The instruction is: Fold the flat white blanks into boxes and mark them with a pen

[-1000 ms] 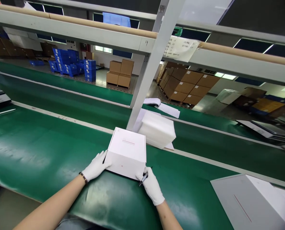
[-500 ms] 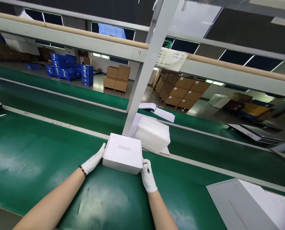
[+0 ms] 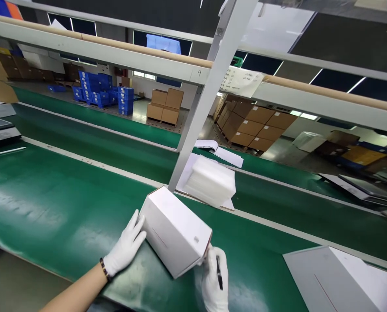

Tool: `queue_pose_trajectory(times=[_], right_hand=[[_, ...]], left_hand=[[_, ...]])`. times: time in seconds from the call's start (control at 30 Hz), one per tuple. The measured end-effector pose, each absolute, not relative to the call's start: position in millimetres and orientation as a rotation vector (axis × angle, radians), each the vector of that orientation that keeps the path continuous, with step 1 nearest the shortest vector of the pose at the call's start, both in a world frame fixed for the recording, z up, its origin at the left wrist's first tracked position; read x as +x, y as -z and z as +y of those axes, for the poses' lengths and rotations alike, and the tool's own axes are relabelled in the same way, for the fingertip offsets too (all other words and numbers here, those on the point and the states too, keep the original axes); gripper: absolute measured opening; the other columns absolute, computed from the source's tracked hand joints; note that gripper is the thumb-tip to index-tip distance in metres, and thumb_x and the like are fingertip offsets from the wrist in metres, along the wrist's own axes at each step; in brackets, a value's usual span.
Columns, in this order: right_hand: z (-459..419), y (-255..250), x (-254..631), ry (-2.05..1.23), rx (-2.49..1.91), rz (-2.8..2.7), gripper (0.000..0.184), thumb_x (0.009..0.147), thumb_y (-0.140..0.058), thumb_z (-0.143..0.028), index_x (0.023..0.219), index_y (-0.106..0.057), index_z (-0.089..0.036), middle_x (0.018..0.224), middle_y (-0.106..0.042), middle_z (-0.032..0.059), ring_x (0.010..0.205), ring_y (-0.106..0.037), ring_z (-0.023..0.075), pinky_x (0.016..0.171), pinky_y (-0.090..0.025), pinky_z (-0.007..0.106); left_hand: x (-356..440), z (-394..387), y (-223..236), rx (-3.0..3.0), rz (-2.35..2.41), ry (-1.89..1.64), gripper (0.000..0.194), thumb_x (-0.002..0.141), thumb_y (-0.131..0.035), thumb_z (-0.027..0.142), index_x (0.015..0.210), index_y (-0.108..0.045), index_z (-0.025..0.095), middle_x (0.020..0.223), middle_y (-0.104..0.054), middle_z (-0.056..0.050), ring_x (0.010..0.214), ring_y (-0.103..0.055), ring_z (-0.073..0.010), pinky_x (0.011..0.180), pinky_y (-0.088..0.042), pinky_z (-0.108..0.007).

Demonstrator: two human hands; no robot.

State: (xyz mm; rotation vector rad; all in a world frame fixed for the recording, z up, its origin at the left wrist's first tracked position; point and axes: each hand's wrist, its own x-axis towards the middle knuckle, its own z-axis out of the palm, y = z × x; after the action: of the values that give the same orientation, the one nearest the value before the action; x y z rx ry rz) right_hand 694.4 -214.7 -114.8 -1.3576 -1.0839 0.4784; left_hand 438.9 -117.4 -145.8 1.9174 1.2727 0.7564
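Note:
A white cardboard box [image 3: 177,225] stands tilted on the green belt in front of me, its face with a thin printed line turned toward my left. My left hand [image 3: 125,245], in a white glove, lies against that face with its fingers stretched and spread. At the box's right end, my gloved right hand [image 3: 215,273] grips the near corner, its fingertips partly hidden by the box. A slim black object [image 3: 219,273] also sits in the right hand; its kind cannot be made out.
Behind the box, a stack of white foam sheets [image 3: 211,181] lies beside a slanted metal post [image 3: 209,91]. Another white box [image 3: 336,277] is at the right. A flat dark-topped device [image 3: 0,129] and a thin white stick [image 3: 6,152] lie at the left.
The box has turned and tipped up from lying flat, and has come nearer to me. My right hand has moved down and right; my left hand's fingers have spread over the box's face.

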Motion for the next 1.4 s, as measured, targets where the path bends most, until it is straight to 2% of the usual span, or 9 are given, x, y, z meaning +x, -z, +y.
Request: queue_pose_trajectory(times=[0.17,0.23,0.33,0.47,0.67,0.83,0.97,1.2,1.4], right_hand=[[-249,85,681,-0.68,-1.2,-1.145,0.036,0.1,-0.045,-0.052,0.079,-0.051,-0.024,0.086,-0.065,0.0083,0.065,-0.056,0.0224,0.062,-0.048,0.036],[-248,66,692,-0.573,-1.128,-1.207,0.033,0.101,-0.043,-0.052,0.092,-0.058,-0.024,0.096,-0.067,0.012,0.065,-0.059,0.0233,0.058,-0.05,0.037],[-230,35,719,-0.531,-1.133,-1.276,0.036,0.102,-0.041,-0.051,0.114,-0.058,-0.022,0.1,-0.068,0.0129,0.065,-0.062,0.0226,0.055,-0.051,0.035],[-188,8,744,-0.709,-1.303,-1.354,0.052,0.096,-0.045,-0.065,0.105,-0.064,-0.017,0.081,-0.068,0.0085,0.06,-0.06,0.0194,0.053,-0.05,0.031],[-140,14,742,-0.837,-1.549,-1.23,0.058,0.074,-0.06,-0.077,0.06,-0.05,-0.021,0.042,-0.041,-0.0044,0.036,-0.034,0.0112,0.038,-0.029,0.024],[-137,27,745,-0.729,-1.625,-1.279,0.054,0.079,-0.057,-0.072,0.058,-0.047,-0.023,0.045,-0.042,-0.0038,0.043,-0.041,0.0149,0.044,-0.033,0.026],[-140,27,744,-0.672,-1.673,-1.323,0.053,0.079,-0.056,-0.07,0.056,-0.047,-0.023,0.047,-0.044,-0.0025,0.046,-0.045,0.0169,0.048,-0.037,0.028],[-142,22,740,-0.562,-1.739,-1.409,0.052,0.081,-0.048,-0.069,0.054,-0.045,-0.025,0.047,-0.046,-0.0011,0.047,-0.046,0.0182,0.051,-0.039,0.03],[-140,24,738,-0.549,-1.721,-1.37,0.054,0.081,-0.05,-0.07,0.054,-0.045,-0.024,0.047,-0.048,-0.0007,0.047,-0.048,0.0179,0.05,-0.039,0.028]], left_hand=[[458,-100,90,1.465,0.788,-0.576,0.069,0.098,-0.022,0.062,0.147,-0.04,0.018,0.144,-0.049,-0.007,0.131,-0.048,-0.0232,0.116,-0.032,-0.04],[465,-98,84,1.38,0.679,-0.431,0.072,0.096,-0.019,0.067,0.137,-0.053,0.018,0.127,-0.064,-0.007,0.116,-0.06,-0.0236,0.109,-0.041,-0.04],[478,-100,94,1.322,0.625,-0.312,0.077,0.091,-0.025,0.075,0.121,-0.065,0.017,0.111,-0.071,-0.007,0.11,-0.063,-0.0261,0.103,-0.046,-0.038],[492,-104,110,1.235,0.673,-0.267,0.076,0.087,-0.034,0.078,0.107,-0.069,0.013,0.105,-0.072,-0.009,0.103,-0.065,-0.0287,0.096,-0.048,-0.036],[480,-112,102,1.268,0.644,-0.296,0.066,0.096,-0.03,0.063,0.108,-0.071,0.013,0.101,-0.073,-0.005,0.103,-0.065,-0.0229,0.094,-0.048,-0.03],[448,-123,101,1.395,0.616,-0.343,0.062,0.099,-0.025,0.058,0.12,-0.068,0.019,0.119,-0.068,-0.001,0.116,-0.058,-0.0197,0.111,-0.032,-0.032],[432,-126,115,1.443,0.508,-0.362,0.066,0.097,-0.021,0.065,0.14,-0.051,0.025,0.145,-0.047,-0.001,0.137,-0.039,-0.0199,0.117,-0.023,-0.035],[425,-120,132,1.467,0.276,-0.342,0.09,0.083,-0.042,0.079,0.152,-0.03,0.022,0.158,-0.021,-0.006,0.146,-0.017,-0.0293,0.121,-0.01,-0.044],[439,-119,129,1.334,0.157,-0.336,0.102,0.073,-0.064,0.074,0.153,-0.026,0.023,0.158,-0.023,-0.009,0.145,-0.018,-0.0337,0.12,-0.015,-0.046]])
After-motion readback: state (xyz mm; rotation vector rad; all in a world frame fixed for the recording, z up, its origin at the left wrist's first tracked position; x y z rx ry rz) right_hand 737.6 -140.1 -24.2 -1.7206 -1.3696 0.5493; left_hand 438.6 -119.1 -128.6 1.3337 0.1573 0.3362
